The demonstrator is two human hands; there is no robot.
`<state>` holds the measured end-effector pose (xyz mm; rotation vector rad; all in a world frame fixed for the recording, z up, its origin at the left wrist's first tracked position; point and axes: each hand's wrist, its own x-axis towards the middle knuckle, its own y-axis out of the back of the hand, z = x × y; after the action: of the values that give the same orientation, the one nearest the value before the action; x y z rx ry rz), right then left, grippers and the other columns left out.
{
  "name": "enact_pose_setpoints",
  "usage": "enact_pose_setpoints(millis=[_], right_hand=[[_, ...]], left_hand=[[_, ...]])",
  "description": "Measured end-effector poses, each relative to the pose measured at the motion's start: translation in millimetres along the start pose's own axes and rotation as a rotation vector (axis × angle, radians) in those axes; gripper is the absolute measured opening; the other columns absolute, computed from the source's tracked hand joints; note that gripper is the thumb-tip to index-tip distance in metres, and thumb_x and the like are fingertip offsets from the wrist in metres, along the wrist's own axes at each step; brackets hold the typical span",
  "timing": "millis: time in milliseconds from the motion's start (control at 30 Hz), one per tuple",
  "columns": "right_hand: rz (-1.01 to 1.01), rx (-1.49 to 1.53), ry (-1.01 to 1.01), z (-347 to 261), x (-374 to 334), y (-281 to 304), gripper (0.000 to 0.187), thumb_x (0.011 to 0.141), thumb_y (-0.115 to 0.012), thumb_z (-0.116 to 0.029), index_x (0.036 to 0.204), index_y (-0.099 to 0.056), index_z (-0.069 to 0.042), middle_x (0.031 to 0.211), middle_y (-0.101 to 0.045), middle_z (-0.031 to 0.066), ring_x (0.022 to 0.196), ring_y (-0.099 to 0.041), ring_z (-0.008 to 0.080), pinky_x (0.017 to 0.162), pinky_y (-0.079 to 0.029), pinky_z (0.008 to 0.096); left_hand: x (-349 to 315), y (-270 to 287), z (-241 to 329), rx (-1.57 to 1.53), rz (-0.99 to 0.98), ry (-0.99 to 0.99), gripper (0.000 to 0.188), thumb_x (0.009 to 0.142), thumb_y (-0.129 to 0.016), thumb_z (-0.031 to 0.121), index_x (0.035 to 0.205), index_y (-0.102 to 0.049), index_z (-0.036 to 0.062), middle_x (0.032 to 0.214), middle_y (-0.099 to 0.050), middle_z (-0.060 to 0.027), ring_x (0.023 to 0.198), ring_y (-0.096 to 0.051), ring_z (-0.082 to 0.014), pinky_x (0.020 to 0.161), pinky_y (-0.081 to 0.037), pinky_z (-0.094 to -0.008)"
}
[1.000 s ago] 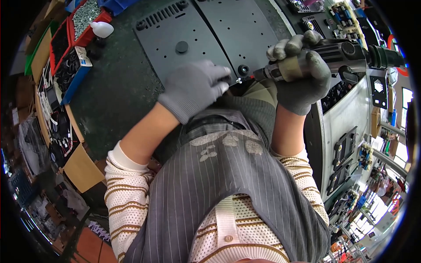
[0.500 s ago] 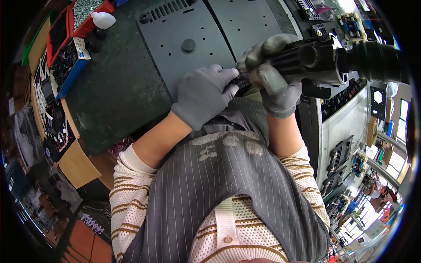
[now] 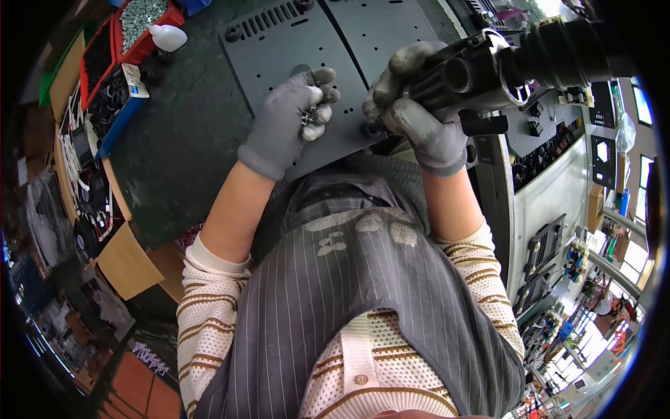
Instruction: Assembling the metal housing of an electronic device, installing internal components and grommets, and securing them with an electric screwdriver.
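Far L: blue-sided box point(image 3: 125, 124) of blk parts; red bin point(image 3: 144, 51) w/ small silvery pcs; white bottle point(image 3: 169, 38) by bin's edge. Dk green bench point(image 3: 181, 153) under it all. L hand point(image 3: 278, 119), grey glove, fingers curled in on a few shiny fasteners point(image 3: 306, 119), above LH panel point(image 3: 244, 61), grey, flat on bench. Blk rnd foot point(image 3: 371, 130) at that panel's near corner. RH panel point(image 3: 384, 31) alongside, narrow gap btwn. R hand point(image 3: 422, 124), gloved, wrapped rnd blk pwr driver point(image 3: 457, 75); tip hidden, can't tell if touching foot.
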<state>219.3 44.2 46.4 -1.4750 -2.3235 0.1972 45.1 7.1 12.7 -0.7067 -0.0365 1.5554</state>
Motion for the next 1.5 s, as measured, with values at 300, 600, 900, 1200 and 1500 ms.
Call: enact_pose_setpoints(millis=[300,600,900,1200,1500], right_hand=[[-0.206,0.353,0.355,-30.7,17.0,8.4,0.042,0.082,-0.053,-0.018,0.122,-0.044,-0.007,0.096,-0.055,0.0108,0.075,-0.056,0.0234,0.07,-0.046,0.0405],[-0.155,0.408,0.421,-25.4,23.9,1.2,0.041,0.081,-0.053,-0.015,0.12,-0.047,-0.007,0.095,-0.058,0.0122,0.08,-0.059,0.0254,0.071,-0.049,0.0407],[-0.429,0.468,0.423,-26.4,29.0,4.0,0.04,0.081,-0.055,-0.01,0.119,-0.046,-0.011,0.097,-0.06,0.0118,0.082,-0.063,0.0262,0.072,-0.05,0.042],[0.197,0.708,0.165,-23.1,22.4,28.6,0.031,0.078,-0.056,-0.027,0.103,-0.056,-0.009,0.083,-0.061,0.0078,0.074,-0.057,0.0242,0.073,-0.045,0.043],[0.136,0.561,0.148,-16.2,4.4,14.6,0.033,0.078,-0.055,-0.024,0.108,-0.051,-0.011,0.085,-0.058,0.0075,0.075,-0.056,0.0242,0.072,-0.044,0.0411]], left_hand=[[-4.1,-3.6,-4.6,-0.271,-0.14,0.021,0.032,0.099,-0.045,0.018,0.12,-0.05,-0.0046,0.083,-0.053,-0.0031,0.059,-0.042,-0.0057,0.041,-0.032,-0.0144],[-10.8,0.6,-18.4,-0.672,-0.356,0.144,0.033,0.097,-0.046,0.014,0.123,-0.048,-0.0062,0.088,-0.059,-0.0078,0.062,-0.043,-0.0069,0.041,-0.035,-0.0142],[-14.3,-1.7,-18.5,-0.739,-0.467,0.18,0.034,0.098,-0.044,0.014,0.122,-0.048,-0.01,0.085,-0.057,-0.006,0.059,-0.043,-0.0055,0.039,-0.033,-0.0143],[23.8,8.9,10.0,0.767,0.025,-0.438,0.046,0.084,-0.067,0.035,0.118,-0.06,0.0056,0.069,-0.051,0.0011,0.058,-0.048,-0.0094,0.053,-0.042,-0.0247],[24.3,36.5,28.4,1.091,-0.119,-0.342,0.028,0.084,-0.065,0.036,0.092,-0.07,0.0093,0.082,-0.067,-0.0092,0.076,-0.064,-0.0227,0.07,-0.049,-0.0349]])
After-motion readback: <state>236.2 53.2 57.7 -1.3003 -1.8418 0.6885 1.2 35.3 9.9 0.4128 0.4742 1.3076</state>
